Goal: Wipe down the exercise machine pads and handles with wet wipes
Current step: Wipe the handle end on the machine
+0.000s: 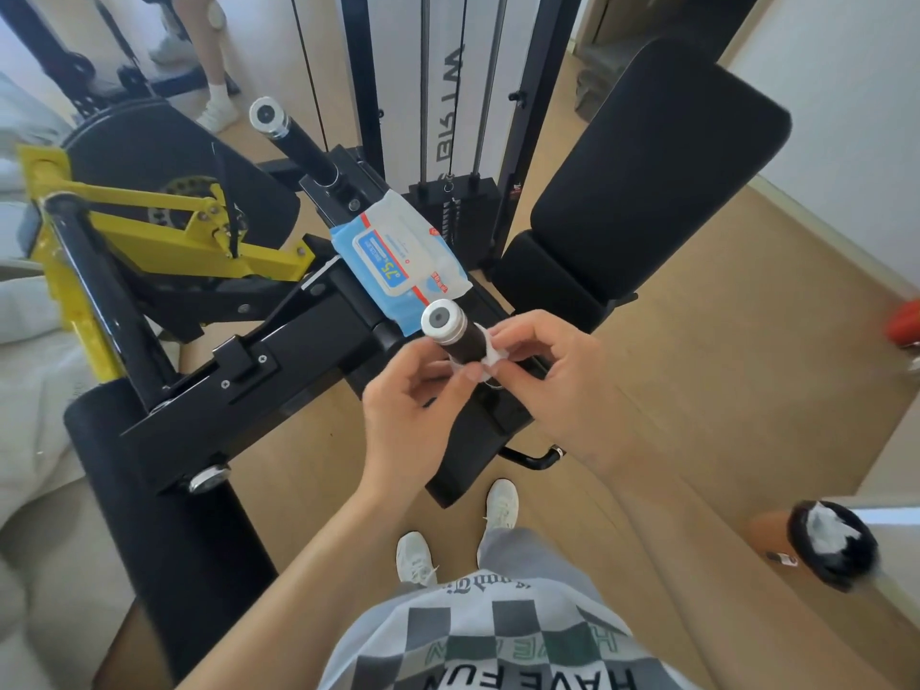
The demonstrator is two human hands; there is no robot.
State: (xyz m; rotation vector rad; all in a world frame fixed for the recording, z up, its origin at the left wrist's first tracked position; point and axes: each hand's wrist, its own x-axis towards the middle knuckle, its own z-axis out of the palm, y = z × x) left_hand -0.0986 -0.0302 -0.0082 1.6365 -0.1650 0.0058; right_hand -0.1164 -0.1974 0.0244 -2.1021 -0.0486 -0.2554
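Observation:
A black machine handle (460, 343) with a silver end cap rises toward me at the centre. A white wet wipe (490, 353) is wrapped round its grip. My left hand (413, 390) and my right hand (552, 371) both pinch the wipe against the handle from either side. Just behind the handle, a blue and white wet wipe pack (398, 254) lies on the black machine frame (279, 371). A second handle (293, 136) sticks up further back. The black back pad (657, 166) and seat pad (542, 281) stand at the right.
A yellow lever assembly (164, 226) and a black roller bar (99, 291) fill the left. The weight stack (458, 206) with cables stands behind. Another person's legs (209, 67) are at the top left. A black bin with used wipes (831, 542) sits at the right on the wooden floor.

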